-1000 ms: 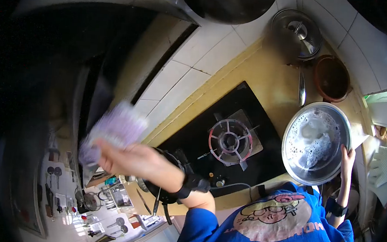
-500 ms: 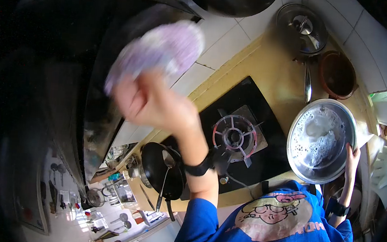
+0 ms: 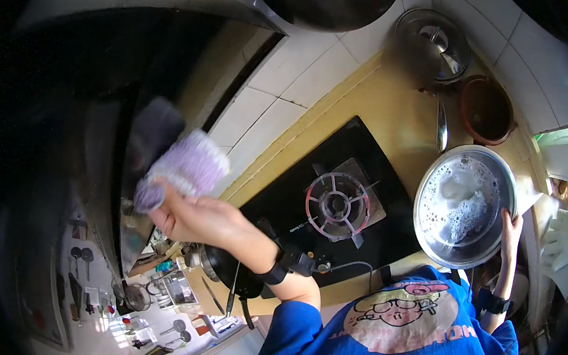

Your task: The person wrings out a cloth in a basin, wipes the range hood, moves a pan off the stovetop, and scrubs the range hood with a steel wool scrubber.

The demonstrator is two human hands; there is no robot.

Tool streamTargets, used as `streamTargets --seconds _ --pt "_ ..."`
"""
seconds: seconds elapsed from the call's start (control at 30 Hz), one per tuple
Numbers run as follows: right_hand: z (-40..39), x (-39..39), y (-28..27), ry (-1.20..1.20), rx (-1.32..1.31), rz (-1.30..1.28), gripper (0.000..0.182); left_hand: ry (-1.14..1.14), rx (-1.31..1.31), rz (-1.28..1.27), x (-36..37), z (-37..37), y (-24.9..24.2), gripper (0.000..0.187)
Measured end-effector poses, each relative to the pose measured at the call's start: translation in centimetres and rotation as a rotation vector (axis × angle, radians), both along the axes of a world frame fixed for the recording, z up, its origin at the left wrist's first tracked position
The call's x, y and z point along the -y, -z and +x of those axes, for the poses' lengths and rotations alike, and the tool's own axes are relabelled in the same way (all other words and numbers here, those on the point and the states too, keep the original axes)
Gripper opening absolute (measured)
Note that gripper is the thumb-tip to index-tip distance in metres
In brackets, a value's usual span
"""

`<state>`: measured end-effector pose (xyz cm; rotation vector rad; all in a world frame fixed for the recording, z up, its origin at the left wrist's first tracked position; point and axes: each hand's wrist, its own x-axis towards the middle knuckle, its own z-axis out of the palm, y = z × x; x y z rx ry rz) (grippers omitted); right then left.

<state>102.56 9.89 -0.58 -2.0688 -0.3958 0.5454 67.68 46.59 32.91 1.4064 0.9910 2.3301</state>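
My left hand (image 3: 194, 218) grips a purple and white cloth (image 3: 184, 170) and presses it against the dark shiny surface of the range hood (image 3: 140, 139) at the left. My right hand (image 3: 510, 229) holds the rim of a steel bowl (image 3: 426, 239) of soapy, foamy water on the yellow counter (image 3: 402, 120) at the right. A black watch sits on each wrist.
A black gas hob (image 3: 275, 210) with a burner ring (image 3: 337, 205) lies between the hands. A black pan (image 3: 230, 270) with a spoon sits under my left forearm. A glass lid (image 3: 434, 46), a brown pot (image 3: 486, 110) and a ladle (image 3: 441, 126) stand at the back right. White tiles line the wall.
My left hand with the cloth swung up and right across the hood, then came back down to the left. My right hand stayed on the bowl.
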Motion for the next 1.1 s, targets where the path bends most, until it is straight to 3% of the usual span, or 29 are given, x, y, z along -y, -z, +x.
streamTargets --seconds 0.13,0.17,0.27,0.37,0.4,0.47,0.53,0.63,0.73,0.77,0.8,0.87,0.9,1.03,1.1 --pt "0.2 -0.1 -0.4 -0.018 -0.034 -0.002 0.021 -0.024 -0.004 -0.038 0.3 0.7 -0.3 0.013" --pt "0.2 0.0 -0.3 -0.021 -0.053 -0.011 0.021 0.026 0.133 -0.093 0.4 2.2 -0.6 0.016" --pt "0.3 0.1 -0.2 0.002 -0.077 -0.021 0.022 0.181 0.06 -0.015 0.2 5.0 -1.0 0.014" --pt "-0.4 -1.2 -2.8 -0.02 -0.12 0.008 0.024 0.345 0.151 -0.002 0.3 7.2 -1.7 0.013" --pt "-0.3 -1.0 -2.4 -0.023 -0.125 -0.017 0.024 0.266 0.142 -0.008 0.1 7.8 -1.8 0.012" --pt "0.6 0.3 -0.9 -0.018 -0.132 -0.069 0.024 0.447 0.159 0.009 -0.1 8.5 -2.0 0.011" --pt "0.7 0.7 -0.6 -0.027 -0.104 -0.122 0.025 0.401 0.124 -0.112 -1.4 7.7 0.0 0.012" --pt "0.3 -0.2 -1.3 -0.017 -0.084 -0.077 0.024 0.454 0.318 -0.328 -3.5 7.5 3.8 0.021" --pt "-0.4 -0.4 -1.4 0.03 -0.032 0.001 0.025 0.675 0.385 -0.375 -4.3 6.0 4.8 0.023" --pt "0.0 0.0 -1.0 0.011 -0.049 -0.015 0.025 0.955 0.651 -0.5 -4.0 5.0 4.0 0.02" --pt "0.3 0.1 -0.7 -0.006 -0.065 -0.027 0.025 1.261 1.231 -0.751 -4.2 3.5 2.8 0.023" --pt "0.5 0.3 -1.0 -0.025 -0.108 -0.074 0.025 1.345 1.14 -0.882 -2.3 4.3 0.1 0.025" --pt "0.6 0.4 -0.9 -0.026 -0.131 -0.105 0.026 1.526 1.49 -0.914 -1.4 4.2 -1.3 0.028" --pt "0.3 -0.2 -1.5 -0.012 -0.143 -0.073 0.027 1.859 1.562 -0.665 0.6 6.4 -3.9 0.032" --pt "0.1 -0.5 -1.7 -0.029 -0.151 -0.038 0.029 1.829 1.615 -0.672 1.7 6.2 -5.0 0.031"
